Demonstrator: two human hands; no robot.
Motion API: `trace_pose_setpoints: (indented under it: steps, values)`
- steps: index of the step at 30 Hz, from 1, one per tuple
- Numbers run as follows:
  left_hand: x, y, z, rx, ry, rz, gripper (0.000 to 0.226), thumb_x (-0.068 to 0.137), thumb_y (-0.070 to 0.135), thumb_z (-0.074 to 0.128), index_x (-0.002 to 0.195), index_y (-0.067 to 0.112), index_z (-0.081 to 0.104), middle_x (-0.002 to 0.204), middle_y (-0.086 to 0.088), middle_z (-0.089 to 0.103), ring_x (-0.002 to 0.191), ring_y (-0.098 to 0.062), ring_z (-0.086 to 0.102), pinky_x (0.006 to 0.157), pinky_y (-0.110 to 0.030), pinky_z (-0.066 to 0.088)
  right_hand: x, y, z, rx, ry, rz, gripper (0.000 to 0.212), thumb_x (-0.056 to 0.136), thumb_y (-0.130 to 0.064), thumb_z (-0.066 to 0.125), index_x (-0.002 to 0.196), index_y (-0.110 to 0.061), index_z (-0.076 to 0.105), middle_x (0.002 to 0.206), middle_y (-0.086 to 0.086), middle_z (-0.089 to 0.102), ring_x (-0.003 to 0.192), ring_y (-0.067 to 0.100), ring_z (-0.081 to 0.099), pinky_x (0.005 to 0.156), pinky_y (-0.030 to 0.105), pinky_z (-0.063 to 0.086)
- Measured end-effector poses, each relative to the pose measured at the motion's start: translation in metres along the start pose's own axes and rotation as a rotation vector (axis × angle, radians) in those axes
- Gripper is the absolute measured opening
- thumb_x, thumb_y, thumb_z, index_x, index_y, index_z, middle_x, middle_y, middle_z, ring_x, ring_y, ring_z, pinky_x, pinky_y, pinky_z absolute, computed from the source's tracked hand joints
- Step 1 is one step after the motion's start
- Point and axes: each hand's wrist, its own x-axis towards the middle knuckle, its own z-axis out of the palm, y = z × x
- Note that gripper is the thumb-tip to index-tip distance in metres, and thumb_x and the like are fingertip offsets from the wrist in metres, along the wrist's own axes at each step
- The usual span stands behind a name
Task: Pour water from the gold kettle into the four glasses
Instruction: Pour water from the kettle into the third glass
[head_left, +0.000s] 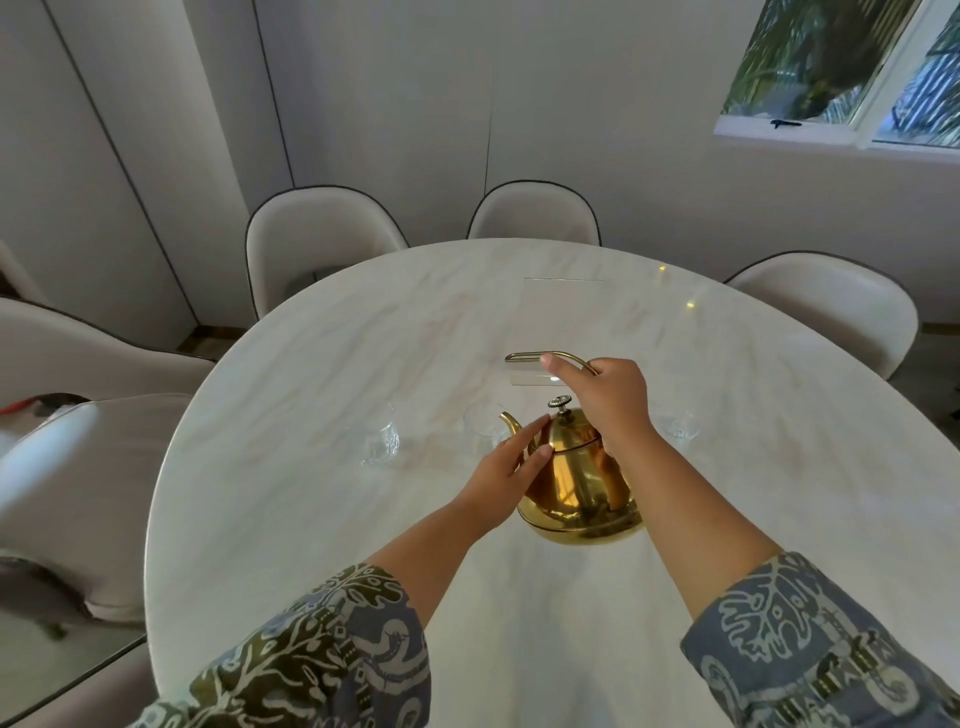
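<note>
The gold kettle (576, 483) stands upright on the white marble table (311, 415), spout pointing left and away. My right hand (605, 400) is closed around its raised wire handle. My left hand (511, 467) rests flat against the kettle's left side, fingers apart, just below the lid knob. Clear glasses stand beyond the kettle: one at the left (382, 439), one behind the spout (483, 423), one at the right (680, 426). Any further glass is hidden behind my right hand and the kettle.
Cream chairs ring the table: two at the far side (317, 244) (535, 213), one at the right (831, 306), more at the left. A flat clear panel (563, 283) lies on the far part of the tabletop. A window (841, 67) sits upper right.
</note>
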Motion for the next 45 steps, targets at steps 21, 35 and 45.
trace_pose_setpoints:
  steps: [21, 35, 45]
  values:
    - [0.021, -0.003, -0.002, -0.146, 0.022, -0.04, 0.047, 0.099, 0.041, 0.034, 0.145, 0.036, 0.029, 0.142, -0.003, 0.046, 0.128, -0.018, 0.045, 0.101, -0.024, 0.036, 0.04, -0.007, 0.023, -0.216, -0.11, -0.003, 0.057, 0.075, -0.053, 0.071, 0.057, -0.01, 0.037, 0.051, 0.001, 0.03, 0.05, 0.016, 0.03, 0.055, 0.033, 0.027]
    - [0.021, 0.004, 0.005, -0.148, 0.023, -0.055, 0.048, 0.099, 0.041, 0.031, 0.146, 0.035, 0.026, 0.145, -0.003, 0.044, 0.132, -0.023, 0.043, 0.111, -0.039, 0.037, 0.043, -0.013, 0.019, -0.278, -0.156, -0.023, 0.055, 0.079, -0.05, 0.07, 0.057, -0.011, 0.038, 0.052, 0.001, 0.033, 0.05, 0.015, 0.037, 0.056, 0.032, 0.034]
    - [0.023, 0.005, 0.003, -0.155, 0.032, -0.066, 0.048, 0.098, 0.045, 0.03, 0.145, 0.038, 0.026, 0.148, -0.003, 0.04, 0.134, -0.026, 0.04, 0.112, -0.045, 0.036, 0.047, -0.019, 0.022, -0.321, -0.168, -0.02, 0.055, 0.077, -0.054, 0.069, 0.07, -0.003, 0.051, 0.06, 0.006, 0.042, 0.064, 0.02, 0.048, 0.062, 0.036, 0.042]
